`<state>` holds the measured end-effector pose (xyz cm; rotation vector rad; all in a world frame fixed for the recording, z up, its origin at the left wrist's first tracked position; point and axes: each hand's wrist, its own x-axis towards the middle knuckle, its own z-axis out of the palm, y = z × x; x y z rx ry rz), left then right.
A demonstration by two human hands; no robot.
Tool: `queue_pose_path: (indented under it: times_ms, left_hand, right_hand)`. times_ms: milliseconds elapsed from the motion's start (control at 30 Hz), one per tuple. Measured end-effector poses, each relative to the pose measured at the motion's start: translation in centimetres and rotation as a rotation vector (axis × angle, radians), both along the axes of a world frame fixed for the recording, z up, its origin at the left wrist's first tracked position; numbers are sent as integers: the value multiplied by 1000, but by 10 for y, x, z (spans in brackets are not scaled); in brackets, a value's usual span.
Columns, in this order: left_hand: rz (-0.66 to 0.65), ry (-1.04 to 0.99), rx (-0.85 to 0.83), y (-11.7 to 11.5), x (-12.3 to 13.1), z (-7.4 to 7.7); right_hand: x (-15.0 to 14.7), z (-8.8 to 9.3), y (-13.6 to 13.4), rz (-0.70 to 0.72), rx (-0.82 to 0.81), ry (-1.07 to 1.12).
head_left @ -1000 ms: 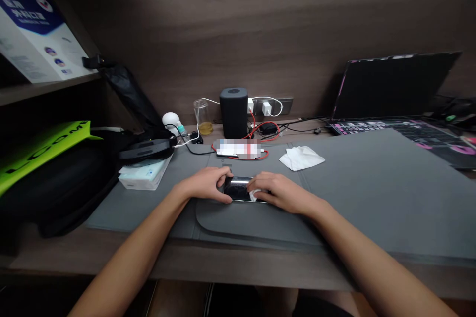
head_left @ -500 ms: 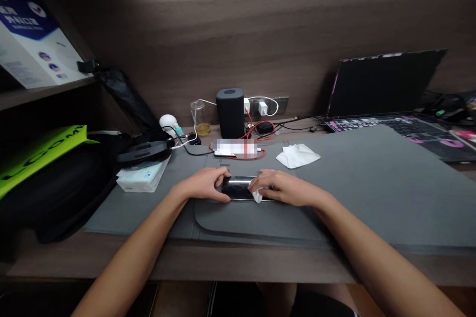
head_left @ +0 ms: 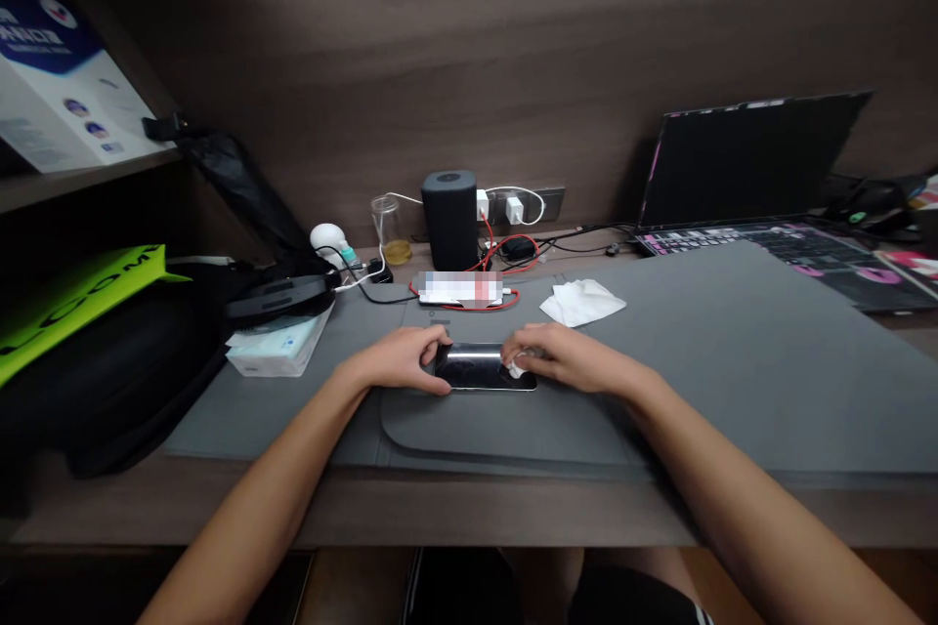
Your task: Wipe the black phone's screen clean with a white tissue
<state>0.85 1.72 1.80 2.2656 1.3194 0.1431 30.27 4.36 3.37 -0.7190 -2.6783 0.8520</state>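
A smartphone (head_left: pixel 473 369) with a dark, glossy screen lies flat and lengthwise on the grey desk mat (head_left: pixel 505 425). My left hand (head_left: pixel 403 358) grips its left end, thumb on the near edge and fingers at the far edge. Over the phone's right end, my right hand (head_left: pixel 564 355) is closed on a small crumpled white tissue (head_left: pixel 516 366), which touches the screen. The fingers partly cover the tissue. Beyond my right hand, a second white tissue (head_left: pixel 584 302) lies loosely folded on the mat.
Behind the phone lies a blurred-out white device (head_left: pixel 461 289) with a red cable. A black speaker (head_left: pixel 449 220) and a glass jar (head_left: pixel 391 232) stand at the back. An open laptop (head_left: pixel 754 166) is at the right. A tissue pack (head_left: pixel 275 347) and black bag (head_left: pixel 109 371) sit left.
My right hand, with the tissue, has moved slightly away from me, uncovering the phone's near right corner. My left hand keeps its hold. The whole view has shifted slightly.
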Motion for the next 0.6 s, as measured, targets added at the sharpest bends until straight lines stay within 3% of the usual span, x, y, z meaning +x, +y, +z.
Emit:
queue_pose_path:
  times_ms: [233, 433, 600]
  left_hand:
    - [1, -8, -3, 0, 1, 0]
    - [-11, -7, -11, 0, 0, 2]
    - [-1, 7, -6, 0, 1, 3]
  right_hand:
    - [-24, -12, -5, 40, 103, 42]
    - [-3, -1, 1, -2, 14, -23]
    - [-14, -9, -5, -19, 96, 14]
